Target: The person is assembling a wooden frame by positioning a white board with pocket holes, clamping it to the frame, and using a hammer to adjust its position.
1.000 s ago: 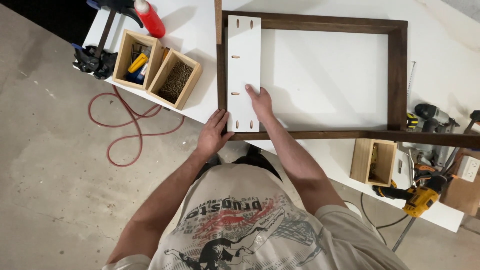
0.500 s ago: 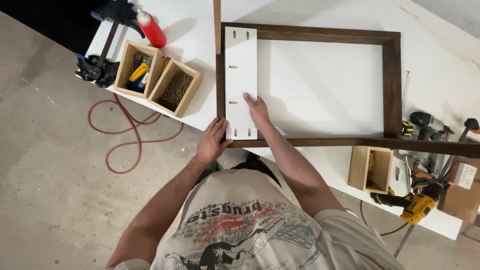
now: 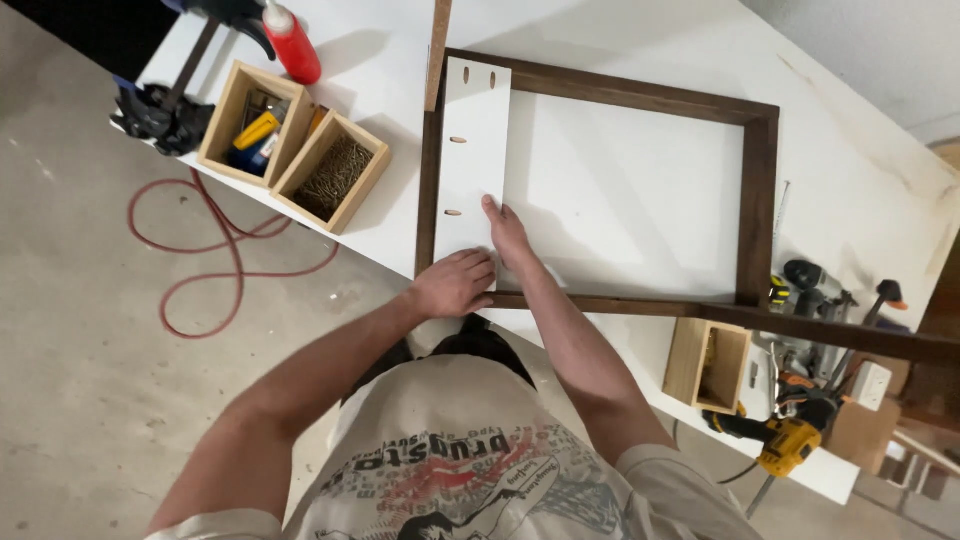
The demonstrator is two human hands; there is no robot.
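A white board [image 3: 473,150] with pocket slots lies along the left side of a dark wooden frame [image 3: 760,180] on a white table [image 3: 620,30]. My left hand [image 3: 455,283] covers the board's near end, fingers curled over it. Laid flat on the board's right edge a little farther up is my right hand [image 3: 507,230]. Both hands press on the board where it meets the frame's near rail [image 3: 640,305].
Two wooden boxes [image 3: 290,145] of screws and tools sit at the table's left edge, with a red glue bottle [image 3: 292,42] behind. A thin wood strip [image 3: 438,50] leans by the frame. A small wooden box [image 3: 708,365], drills [image 3: 790,440] and clamps crowd the right. A red hose [image 3: 215,250] lies on the floor.
My left hand has moved up from the frame's near edge onto the board's near end. The right hand has stayed on the board. The view has shifted slightly.
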